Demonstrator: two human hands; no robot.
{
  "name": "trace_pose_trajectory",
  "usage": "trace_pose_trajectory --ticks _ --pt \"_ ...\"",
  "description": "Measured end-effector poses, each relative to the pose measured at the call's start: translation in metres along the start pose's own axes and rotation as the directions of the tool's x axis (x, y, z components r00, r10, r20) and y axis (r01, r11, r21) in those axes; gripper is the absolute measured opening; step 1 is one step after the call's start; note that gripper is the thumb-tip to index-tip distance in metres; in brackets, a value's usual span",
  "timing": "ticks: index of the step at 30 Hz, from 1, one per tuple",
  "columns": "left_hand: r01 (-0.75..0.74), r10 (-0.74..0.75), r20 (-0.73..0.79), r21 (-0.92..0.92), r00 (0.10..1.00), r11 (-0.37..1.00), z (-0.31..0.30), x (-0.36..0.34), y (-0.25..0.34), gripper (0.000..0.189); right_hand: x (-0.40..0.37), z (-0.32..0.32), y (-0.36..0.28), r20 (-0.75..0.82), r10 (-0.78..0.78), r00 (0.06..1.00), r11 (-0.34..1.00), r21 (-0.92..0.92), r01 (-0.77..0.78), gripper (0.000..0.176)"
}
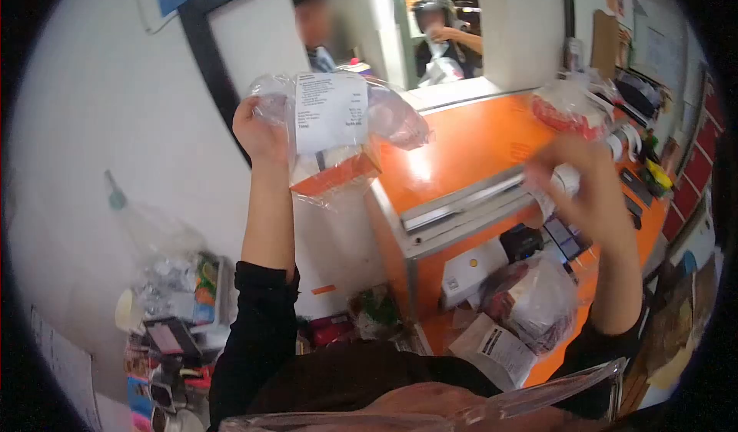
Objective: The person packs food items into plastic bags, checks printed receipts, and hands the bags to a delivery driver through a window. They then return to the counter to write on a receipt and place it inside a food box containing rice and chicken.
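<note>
The left hand [261, 132] holds one clear bag [388, 113], with one receipt [330, 109] and one orange-and-white box [338, 172], up before the window [507, 40], fingers pinching the plastic. The blurred right hand [588, 182] hovers over the orange surface [461, 144]; whether its fingers are spread or closed cannot be told. Two people [438, 24] stand beyond the window.

Black sleeves [257, 332] — pushed-up cuffs

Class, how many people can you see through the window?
2. One person, blurred, is at the left of the window; a helmeted person is at its right. Others may be hidden behind the wall.
</note>
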State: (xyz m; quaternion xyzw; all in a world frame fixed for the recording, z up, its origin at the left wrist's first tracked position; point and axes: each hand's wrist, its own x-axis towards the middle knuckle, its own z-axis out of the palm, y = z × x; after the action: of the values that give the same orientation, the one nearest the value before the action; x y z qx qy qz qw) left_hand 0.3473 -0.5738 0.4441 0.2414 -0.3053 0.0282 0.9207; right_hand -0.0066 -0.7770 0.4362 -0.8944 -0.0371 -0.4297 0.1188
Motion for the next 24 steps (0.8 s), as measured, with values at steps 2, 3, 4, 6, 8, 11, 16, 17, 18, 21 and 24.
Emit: trace_pose_trajectory --ticks 2,3,4,6,8,11,16,17,18,21,24 --pt "0.080 -0.081 -0.059 -0.030 0.995 0.996 0.030 -0.008 -0.024 0.029 0.012 -0.018 0.063 -0.032 0.309 0.951 0.907 -0.291 -0.304 0.020" --pt "0.083 -0.082 0.008 -0.036 0.997 0.996 0.022 0.006 -0.043 0.027 0.010 -0.024 0.104 -0.083 0.324 0.943 0.886 -0.322 -0.333 0.024" --pt "0.128 -0.126 0.036 -0.071 0.991 0.989 0.028 0.008 -0.058 0.023 0.004 -0.028 0.146 -0.132 0.332 0.934 0.865 -0.352 -0.357 0.030" --pt "0.179 -0.171 0.066 -0.123 0.983 0.976 0.040 0.010 -0.085 0.019 -0.013 -0.032 0.216 -0.195 0.430 0.882 0.809 -0.349 -0.472 0.048" --pt "0.185 -0.176 0.072 -0.155 0.982 0.970 0.048 0.013 -0.114 0.020 -0.030 -0.027 0.256 -0.251 0.359 0.899 0.591 -0.685 -0.427 0.066" --pt "0.207 -0.198 0.069 -0.167 0.978 0.964 0.043 0.020 -0.150 0.023 -0.035 -0.030 0.269 -0.248 0.534 0.808 0.449 -0.726 -0.520 0.096" --pt "0.113 -0.102 0.137 -0.074 0.985 0.991 0.039 0.018 -0.167 0.026 -0.046 -0.031 0.332 -0.248 0.626 0.739 0.636 -0.387 -0.668 0.112" --pt "0.077 -0.073 0.135 -0.022 0.988 0.997 0.036 0.020 -0.170 0.026 -0.046 -0.031 0.337 -0.252 0.634 0.731 0.631 -0.378 -0.677 0.113" --pt "0.050 -0.057 0.121 0.059 0.991 0.997 0.033 0.021 -0.172 0.024 -0.047 -0.027 0.343 -0.254 0.603 0.757 0.694 -0.303 -0.654 0.113" --pt "-0.010 -0.067 0.170 0.416 0.983 0.909 0.025 0.007 -0.166 0.022 -0.042 -0.016 0.361 -0.332 0.525 0.784 0.734 -0.290 -0.614 0.103" --pt "0.146 -0.286 0.319 0.398 0.904 0.906 0.010 0.010 -0.164 0.020 -0.040 -0.007 0.345 -0.385 0.528 0.757 0.640 -0.406 -0.652 0.088"
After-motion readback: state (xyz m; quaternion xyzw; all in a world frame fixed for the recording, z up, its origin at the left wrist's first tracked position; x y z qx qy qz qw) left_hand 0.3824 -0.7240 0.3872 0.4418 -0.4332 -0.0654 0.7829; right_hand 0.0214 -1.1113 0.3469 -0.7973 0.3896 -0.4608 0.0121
